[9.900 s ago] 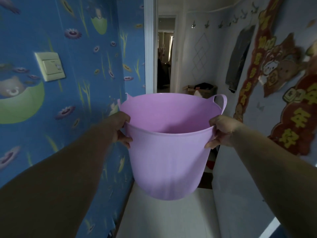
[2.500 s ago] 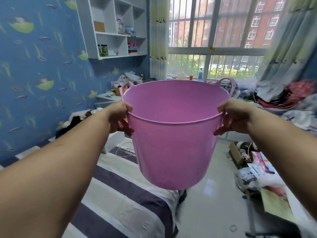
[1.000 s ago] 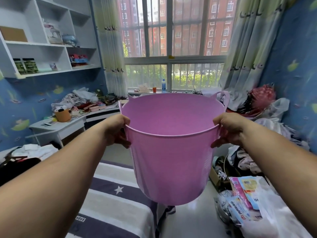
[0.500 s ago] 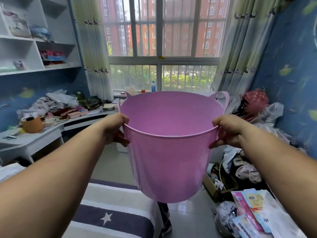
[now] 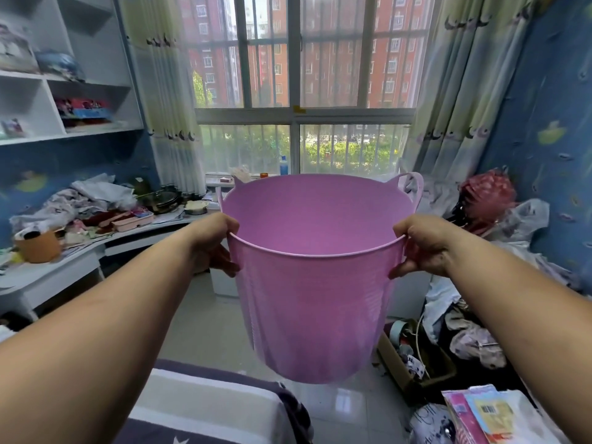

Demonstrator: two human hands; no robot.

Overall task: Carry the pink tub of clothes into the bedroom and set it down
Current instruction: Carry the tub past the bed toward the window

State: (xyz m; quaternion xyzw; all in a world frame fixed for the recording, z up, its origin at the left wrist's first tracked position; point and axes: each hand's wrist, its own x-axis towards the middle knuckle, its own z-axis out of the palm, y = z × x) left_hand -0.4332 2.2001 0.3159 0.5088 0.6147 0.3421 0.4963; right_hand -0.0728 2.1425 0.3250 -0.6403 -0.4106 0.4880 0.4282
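The pink tub (image 5: 315,302) hangs in the air in front of me, above the floor, roughly upright. My left hand (image 5: 213,243) grips its rim on the left side, fingers curled over the edge. My right hand (image 5: 423,243) grips the rim on the right side the same way. Two loop handles stick up at the far rim. The part of the tub's inside that I can see is bare pink wall; its bottom is hidden, and no clothes show.
A striped bed corner (image 5: 205,408) lies at lower left. A cluttered white desk (image 5: 64,264) stands on the left under shelves (image 5: 64,100). Piles of clothes and bags (image 5: 480,331) fill the right side. Tiled floor (image 5: 205,328) shows beneath the tub; a barred window (image 5: 301,91) is ahead.
My view has swung right and moved deeper into the bedroom, toward the window. The bed has slid lower in view. Both hands keep the same grip on the tub's rim.
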